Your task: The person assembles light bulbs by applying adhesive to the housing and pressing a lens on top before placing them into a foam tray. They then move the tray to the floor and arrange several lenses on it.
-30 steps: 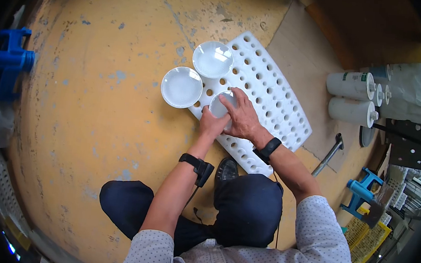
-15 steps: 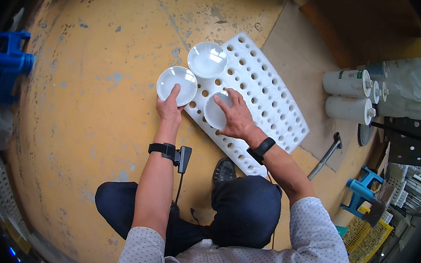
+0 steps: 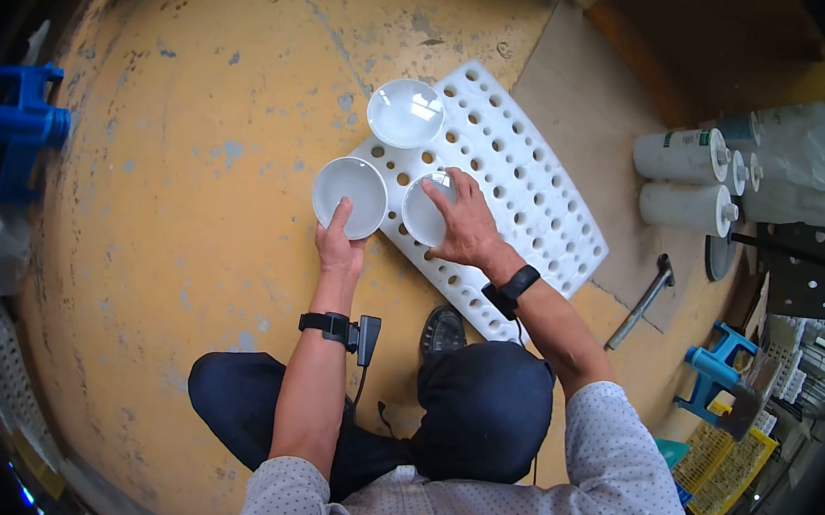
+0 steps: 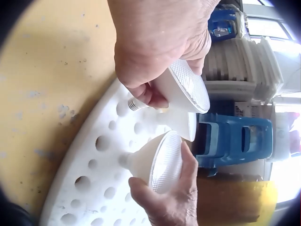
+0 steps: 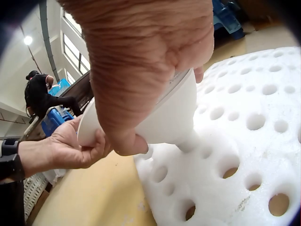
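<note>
My left hand (image 3: 340, 249) grips a white reflector light bulb (image 3: 355, 186) with a ribbed lens, its thumb lying over the face. In the left wrist view the metal screw base (image 4: 134, 104) of this bulb shows outside the holes. My right hand (image 3: 474, 230) holds a second bulb (image 3: 420, 217) round its rim, fingers and thumb on opposite sides. That bulb's neck (image 5: 188, 142) goes down to a hole in the white foam tray (image 3: 544, 210). A third bulb (image 3: 405, 115) stands untouched at the tray's far left corner.
Many round holes of two sizes cover the tray, which lies on a worn yellow floor (image 3: 193, 189). White cylinders (image 3: 682, 208), a metal bar (image 3: 642, 302) and a blue stool (image 3: 717, 368) are on the right. Another person (image 5: 42, 96) sits in the background.
My left hand left the right-hand bulb, took hold of the left bulb and brought it slightly toward my body. My right hand stays on its bulb.
</note>
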Action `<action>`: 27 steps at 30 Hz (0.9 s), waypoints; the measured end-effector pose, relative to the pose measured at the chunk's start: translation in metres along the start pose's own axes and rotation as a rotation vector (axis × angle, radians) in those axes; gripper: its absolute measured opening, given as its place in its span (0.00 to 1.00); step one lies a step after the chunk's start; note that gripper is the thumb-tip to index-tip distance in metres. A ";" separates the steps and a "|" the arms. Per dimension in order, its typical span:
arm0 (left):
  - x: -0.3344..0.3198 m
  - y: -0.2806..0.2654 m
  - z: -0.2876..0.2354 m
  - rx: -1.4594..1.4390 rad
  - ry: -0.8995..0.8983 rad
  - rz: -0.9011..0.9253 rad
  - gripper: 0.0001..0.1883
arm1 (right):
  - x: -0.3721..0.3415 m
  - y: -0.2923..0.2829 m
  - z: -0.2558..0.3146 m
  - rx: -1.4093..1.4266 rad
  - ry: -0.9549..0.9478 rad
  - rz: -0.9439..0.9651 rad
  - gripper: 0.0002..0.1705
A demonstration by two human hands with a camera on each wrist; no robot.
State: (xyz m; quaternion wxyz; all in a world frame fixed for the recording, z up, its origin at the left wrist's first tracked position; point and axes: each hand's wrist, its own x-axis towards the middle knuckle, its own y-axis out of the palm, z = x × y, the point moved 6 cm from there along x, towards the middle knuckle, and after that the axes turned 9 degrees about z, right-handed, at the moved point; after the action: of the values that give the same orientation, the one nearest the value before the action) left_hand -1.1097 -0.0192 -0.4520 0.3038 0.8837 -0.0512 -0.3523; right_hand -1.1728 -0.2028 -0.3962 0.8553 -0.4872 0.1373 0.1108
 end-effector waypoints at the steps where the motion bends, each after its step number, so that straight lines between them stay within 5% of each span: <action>1: 0.001 0.001 0.000 0.000 -0.003 0.001 0.27 | -0.002 -0.001 0.001 -0.003 -0.021 -0.006 0.58; 8: 0.004 0.007 0.000 0.098 0.028 -0.012 0.28 | -0.012 -0.023 -0.004 0.072 -0.023 -0.043 0.59; 17: 0.004 0.015 -0.005 0.190 0.041 0.002 0.27 | 0.024 -0.104 -0.113 0.102 0.141 -0.527 0.55; 27: 0.002 0.016 -0.001 0.312 0.066 -0.008 0.28 | 0.114 -0.133 -0.141 0.023 0.265 -0.444 0.54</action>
State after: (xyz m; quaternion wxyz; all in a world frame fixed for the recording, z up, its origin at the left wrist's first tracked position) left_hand -1.1059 -0.0326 -0.4435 0.1631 0.9315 -0.0917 -0.3119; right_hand -1.0413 -0.3848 -0.3973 0.8388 -0.5058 0.1389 -0.1462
